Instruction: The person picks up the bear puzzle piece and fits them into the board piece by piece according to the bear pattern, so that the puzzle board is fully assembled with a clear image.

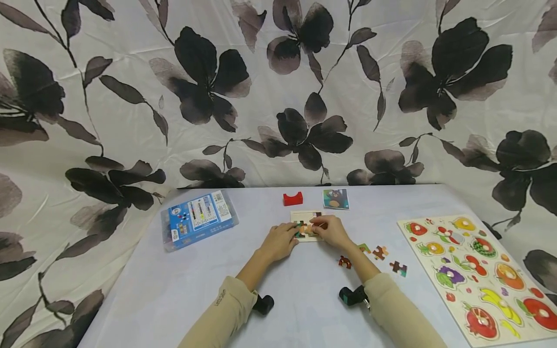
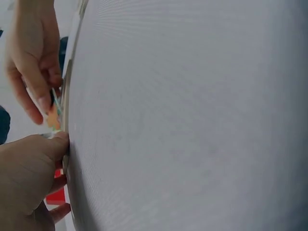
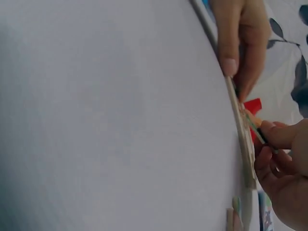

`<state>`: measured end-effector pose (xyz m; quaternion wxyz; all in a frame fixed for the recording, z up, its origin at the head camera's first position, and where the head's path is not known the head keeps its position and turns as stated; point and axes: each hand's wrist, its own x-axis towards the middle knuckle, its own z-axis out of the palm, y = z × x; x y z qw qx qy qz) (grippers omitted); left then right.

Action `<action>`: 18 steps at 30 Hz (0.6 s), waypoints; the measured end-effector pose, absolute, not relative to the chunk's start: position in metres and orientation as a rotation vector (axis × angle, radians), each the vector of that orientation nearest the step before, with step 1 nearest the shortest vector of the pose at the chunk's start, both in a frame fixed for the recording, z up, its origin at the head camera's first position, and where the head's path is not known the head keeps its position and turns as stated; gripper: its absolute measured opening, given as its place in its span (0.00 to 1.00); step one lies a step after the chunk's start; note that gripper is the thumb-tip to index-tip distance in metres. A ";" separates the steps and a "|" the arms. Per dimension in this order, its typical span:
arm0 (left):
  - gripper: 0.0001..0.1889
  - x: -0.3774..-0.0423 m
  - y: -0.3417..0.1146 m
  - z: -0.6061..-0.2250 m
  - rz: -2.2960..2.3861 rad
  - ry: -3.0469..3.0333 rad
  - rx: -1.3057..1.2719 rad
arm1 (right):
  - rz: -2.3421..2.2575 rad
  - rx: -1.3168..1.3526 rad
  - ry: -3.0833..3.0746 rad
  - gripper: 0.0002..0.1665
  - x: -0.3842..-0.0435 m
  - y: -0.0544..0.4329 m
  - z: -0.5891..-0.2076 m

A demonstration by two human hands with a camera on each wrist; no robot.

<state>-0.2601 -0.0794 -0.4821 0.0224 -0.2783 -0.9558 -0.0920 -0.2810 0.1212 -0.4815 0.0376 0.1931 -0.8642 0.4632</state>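
Note:
A small wooden jigsaw board [image 1: 314, 239] lies flat at the table's middle, partly filled with brown, orange and green pieces. My left hand [image 1: 280, 240] rests at its left edge, its fingers reaching over that side and its thumb at the front corner. In the right wrist view, a thin puzzle piece [image 3: 253, 124] tilts above the board between the thumb and fingers of my right hand [image 1: 331, 232]. Right of the board, several loose puzzle pieces [image 1: 380, 252] lie beside my right forearm. Both hands cover parts of the board.
Behind the board stand a red block-like piece [image 1: 293, 198] and a small picture card [image 1: 336, 198]. A clear box with a blue label [image 1: 200, 220] lies at the left. A large fruit puzzle board [image 1: 467, 261] covers the right side. Floral cloth [image 1: 300, 96] hangs behind the table.

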 end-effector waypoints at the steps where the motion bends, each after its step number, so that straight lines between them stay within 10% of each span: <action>1: 0.22 -0.260 -0.079 -0.482 -0.278 -2.956 -0.864 | 1.395 0.597 -2.668 0.10 -0.280 0.119 -0.482; 18: 0.22 -0.260 -0.078 -0.486 -0.254 -2.947 -0.851 | 0.866 0.923 -2.665 0.09 -0.274 0.103 -0.484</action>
